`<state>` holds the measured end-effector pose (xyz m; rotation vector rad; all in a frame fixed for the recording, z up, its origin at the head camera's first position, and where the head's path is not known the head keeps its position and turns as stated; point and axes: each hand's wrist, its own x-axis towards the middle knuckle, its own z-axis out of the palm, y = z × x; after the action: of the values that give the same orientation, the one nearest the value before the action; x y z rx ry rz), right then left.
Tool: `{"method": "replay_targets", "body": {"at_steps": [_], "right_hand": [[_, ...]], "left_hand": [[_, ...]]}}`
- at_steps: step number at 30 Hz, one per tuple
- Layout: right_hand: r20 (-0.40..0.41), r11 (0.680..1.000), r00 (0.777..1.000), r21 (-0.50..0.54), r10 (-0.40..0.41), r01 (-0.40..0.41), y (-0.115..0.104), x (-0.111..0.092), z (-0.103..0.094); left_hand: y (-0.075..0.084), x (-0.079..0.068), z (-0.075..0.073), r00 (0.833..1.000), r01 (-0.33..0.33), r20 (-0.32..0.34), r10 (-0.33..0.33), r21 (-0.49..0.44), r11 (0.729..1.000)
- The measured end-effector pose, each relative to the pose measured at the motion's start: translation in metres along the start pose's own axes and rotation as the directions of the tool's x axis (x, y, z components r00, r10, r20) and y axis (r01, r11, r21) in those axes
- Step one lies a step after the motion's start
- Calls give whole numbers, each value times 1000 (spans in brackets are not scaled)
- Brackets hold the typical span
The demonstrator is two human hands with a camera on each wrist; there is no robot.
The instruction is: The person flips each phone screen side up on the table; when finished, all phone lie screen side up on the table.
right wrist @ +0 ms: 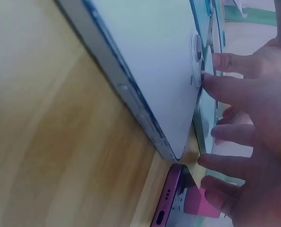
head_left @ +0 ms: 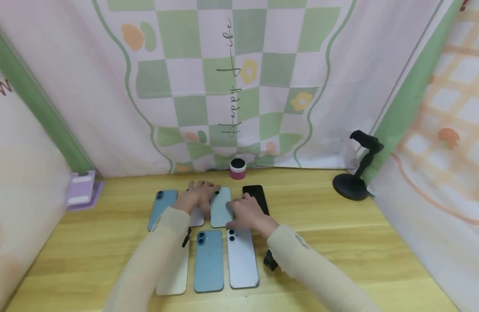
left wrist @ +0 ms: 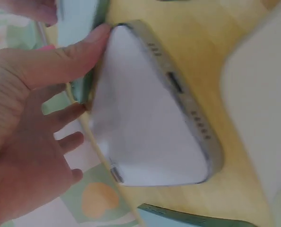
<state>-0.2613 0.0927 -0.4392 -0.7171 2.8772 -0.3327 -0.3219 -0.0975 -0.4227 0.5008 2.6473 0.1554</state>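
Note:
Smartphones lie in two rows on the wooden table. In the head view, my left hand (head_left: 198, 197) reaches over a pale lavender phone (head_left: 197, 220), hiding much of it, and touches the left side of a pale green phone (head_left: 221, 210). The left wrist view shows the thumb (left wrist: 90, 47) against that phone's edge. My right hand (head_left: 247, 212) is at the pale green phone's right side, fingers extended, partly covering a dark phone (head_left: 256, 195). Below it lies a white phone (head_left: 243, 262) with its cameras up. The right wrist view shows the dark phone's purple frame (right wrist: 171, 191).
A blue phone (head_left: 164, 207) lies at the back left. Another blue phone (head_left: 209, 264) and a cream phone (head_left: 174, 277) are in front. A pink-and-white cylinder (head_left: 238, 170), a black stand (head_left: 350, 187) and a purple holder (head_left: 81, 190) stand near the curtains.

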Motion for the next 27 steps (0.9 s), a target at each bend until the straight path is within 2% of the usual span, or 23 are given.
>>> {"method": "replay_targets", "body": {"at_steps": [9, 13, 16, 18, 21, 25, 27], "right_hand": [[23, 997, 998, -45, 66, -65, -8, 8, 5], [4, 993, 995, -69, 95, -94, -11, 9, 7], [-5, 993, 995, -70, 99, -99, -12, 9, 9], [-11, 993, 996, -80, 91, -91, -13, 10, 9], [-22, 993, 997, -95, 71, -73, -12, 11, 9], [-32, 994, 998, -90, 56, -59, -12, 13, 9], [-28, 996, 998, -77, 52, -54, -12, 13, 9]], "left_hand": [[-3, 7, 4, 996, -33, -89, 31, -21, 999], [-2, 10, 8, 993, -29, -120, 22, -64, 997], [-1, 13, 12, 987, -14, -160, -9, -143, 990], [-1, 14, 14, 980, -6, -194, -36, -215, 977], [2, 15, 14, 967, -7, -240, -81, -346, 938], [5, 17, 12, 963, -11, -244, -116, -466, 885], [5, 17, 10, 964, -9, -236, -122, -489, 872]]}}
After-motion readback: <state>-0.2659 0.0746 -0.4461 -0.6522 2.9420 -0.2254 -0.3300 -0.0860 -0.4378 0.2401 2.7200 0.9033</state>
